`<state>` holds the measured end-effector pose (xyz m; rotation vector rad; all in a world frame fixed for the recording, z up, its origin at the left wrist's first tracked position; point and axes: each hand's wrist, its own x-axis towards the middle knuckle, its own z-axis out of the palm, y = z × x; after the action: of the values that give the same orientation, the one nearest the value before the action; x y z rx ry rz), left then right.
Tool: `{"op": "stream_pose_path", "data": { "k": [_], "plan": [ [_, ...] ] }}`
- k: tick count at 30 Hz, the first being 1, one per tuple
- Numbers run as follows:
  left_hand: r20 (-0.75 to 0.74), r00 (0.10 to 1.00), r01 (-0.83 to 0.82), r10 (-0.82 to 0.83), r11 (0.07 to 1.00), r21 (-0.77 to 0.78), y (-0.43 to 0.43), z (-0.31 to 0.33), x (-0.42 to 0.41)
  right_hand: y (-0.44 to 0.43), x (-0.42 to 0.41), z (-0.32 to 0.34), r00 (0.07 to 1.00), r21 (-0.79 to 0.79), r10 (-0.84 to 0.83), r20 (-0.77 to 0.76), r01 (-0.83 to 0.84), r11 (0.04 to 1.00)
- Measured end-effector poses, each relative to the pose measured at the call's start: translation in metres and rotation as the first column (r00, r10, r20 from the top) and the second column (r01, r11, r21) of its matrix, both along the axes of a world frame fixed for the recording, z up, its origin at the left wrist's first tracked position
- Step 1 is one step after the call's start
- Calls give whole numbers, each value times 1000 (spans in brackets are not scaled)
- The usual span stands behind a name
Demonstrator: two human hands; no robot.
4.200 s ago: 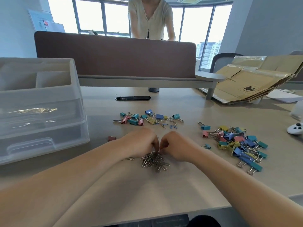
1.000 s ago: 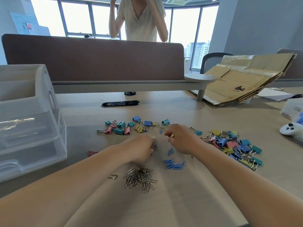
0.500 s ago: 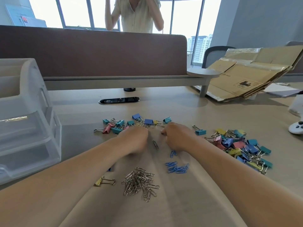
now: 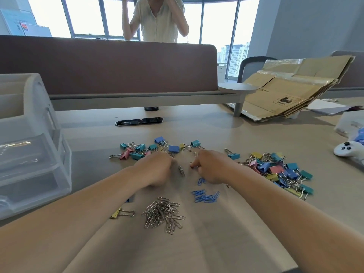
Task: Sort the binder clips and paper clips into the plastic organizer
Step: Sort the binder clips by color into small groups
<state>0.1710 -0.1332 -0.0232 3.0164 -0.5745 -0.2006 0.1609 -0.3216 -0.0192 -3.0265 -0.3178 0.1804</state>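
My left hand (image 4: pixel 157 170) rests knuckles-up on the table just short of a row of coloured binder clips (image 4: pixel 155 148); its curled fingers are hidden from me. My right hand (image 4: pixel 210 166) is curled beside it, with one fingertip touching the table. Between the hands lies a single silver paper clip (image 4: pixel 181 171). Close to my right wrist is one blue paper clip (image 4: pixel 201 181), and a small pile of blue paper clips (image 4: pixel 205 197) lies nearer me. A heap of silver paper clips (image 4: pixel 163 213) sits between my forearms. The clear plastic organizer (image 4: pixel 29 144) stands at the left.
A larger pile of binder clips (image 4: pixel 279 172) lies to the right, and a lone yellow binder clip (image 4: pixel 121 213) by my left forearm. Flattened cardboard (image 4: pixel 291 89) leans at the back right, with a white controller (image 4: pixel 348 150) at the right edge. A person stands behind the brown divider (image 4: pixel 108 66).
Both hands left the silver heap and moved forward to the binder-clip row. A blue paper-clip pile has formed at the right. In the last half second the hands barely moved.
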Motion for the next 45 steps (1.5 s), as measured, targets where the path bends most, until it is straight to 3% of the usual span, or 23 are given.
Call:
{"op": "stream_pose_path", "data": {
  "k": [6, 18, 25, 30, 36, 41, 45],
  "plan": [
    [51, 995, 87, -83, 994, -72, 7, 4, -10, -5, -5, -5, 1000, -53, 18, 0, -18, 998],
    [15, 990, 140, -139, 983, -120, 6, 12, -36, -6, -31, 6, 998, -44, 32, -49, -34, 998],
    [21, 995, 97, -95, 986, -132, 8, 11, -41, -3, -64, 35, 979, 235, 26, -200, 22, 972],
    [24, 996, 91, -89, 989, -120, 11, 14, -40, 5, -54, 27, 994, 317, -45, -104, 76, 945],
    [30, 997, 66, -65, 997, -44, 22, 13, -33, 27, -34, 11, 994, 232, -102, 34, 91, 968],
    [65, 998, 27, -25, 999, -23, 23, 16, -31, 41, -20, 2, 989, 210, -142, 50, 128, 969],
    [91, 996, 7, -3, 999, -43, 18, 14, -26, 44, -20, 7, 997, 185, -78, 5, 76, 980]
  ]
}}
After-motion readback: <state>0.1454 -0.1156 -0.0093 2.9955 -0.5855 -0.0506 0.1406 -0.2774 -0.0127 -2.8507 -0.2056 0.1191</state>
